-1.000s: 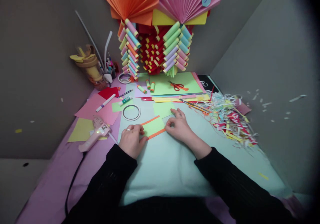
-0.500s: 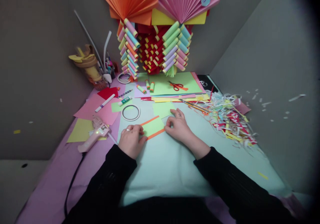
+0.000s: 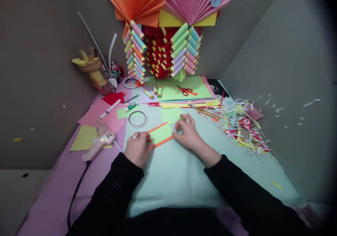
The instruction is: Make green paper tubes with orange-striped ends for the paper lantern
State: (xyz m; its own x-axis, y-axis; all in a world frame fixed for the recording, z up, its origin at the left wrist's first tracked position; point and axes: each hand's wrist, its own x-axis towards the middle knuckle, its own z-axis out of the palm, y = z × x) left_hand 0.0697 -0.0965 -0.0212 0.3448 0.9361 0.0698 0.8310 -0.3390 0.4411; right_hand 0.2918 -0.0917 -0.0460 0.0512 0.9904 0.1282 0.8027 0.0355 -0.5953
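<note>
A light green paper piece with an orange strip along each long edge lies flat on the table, slightly slanted. My left hand is closed on its left end, the thumb near the lower orange strip and a ring on one finger. At the right end, my right hand has its fingers curled, the thumb touching the lower right corner. Whether a fingertip goes under that edge is hard to see. Behind the right hand lies another green paper. A roll of double-sided tape sits beyond my left hand.
A pink glue gun with a black cord lies at left, near a glue stick and a marker. Red scissors rest on green sheets behind. Paper scraps heap at right. Paper-roll garlands hang at the back.
The right hand's index finger has lifted slightly from the thumb at the paper's right corner. The left hand and the paper stay nearly in place.
</note>
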